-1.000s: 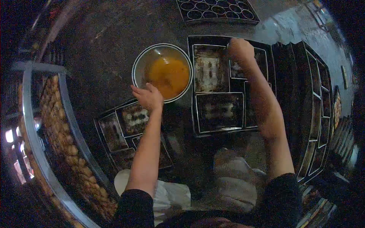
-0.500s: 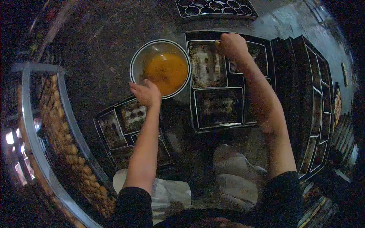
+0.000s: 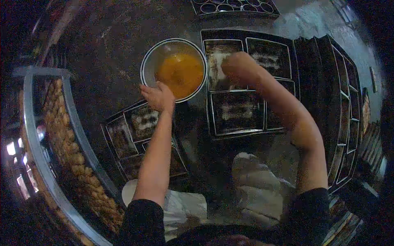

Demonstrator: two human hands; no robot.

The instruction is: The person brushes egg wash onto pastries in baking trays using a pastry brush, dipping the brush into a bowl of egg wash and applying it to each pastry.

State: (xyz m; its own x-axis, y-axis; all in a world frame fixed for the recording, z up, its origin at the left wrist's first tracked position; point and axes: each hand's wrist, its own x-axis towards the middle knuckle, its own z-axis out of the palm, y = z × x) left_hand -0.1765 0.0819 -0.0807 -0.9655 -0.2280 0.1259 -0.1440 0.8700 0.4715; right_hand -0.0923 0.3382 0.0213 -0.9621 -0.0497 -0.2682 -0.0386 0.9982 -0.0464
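Note:
A round metal bowl (image 3: 150, 57) holds an orange-yellow liquid (image 3: 180, 74). My left hand (image 3: 160, 97) grips its near rim, the thumb at the rim and the other fingers outside. My right hand (image 3: 239, 67) is closed in a fist over the upper left tin (image 3: 217, 53) of a dark baking tin set (image 3: 209, 123). Motion smears the fist, and whatever its fingers hold is hidden. The tin under it has a pale, worn bottom. Beside it lie another rectangular tin (image 3: 269, 55) and a lower one (image 3: 238, 112), both with dark, patchy bottoms.
A second tin set (image 3: 121, 139) lies under my left forearm. Stacked tin sets (image 3: 342, 106) stand at right; a tray of round moulds (image 3: 234, 8) lies at the far side. At left, a metal-framed rack (image 3: 28, 106) stands by rows of brown, baked-looking pieces (image 3: 74, 151).
My right hand has moved from the tin's far edge down and left, over its middle. The left hand stays at the bowl's rim. The whole view has shifted slightly.

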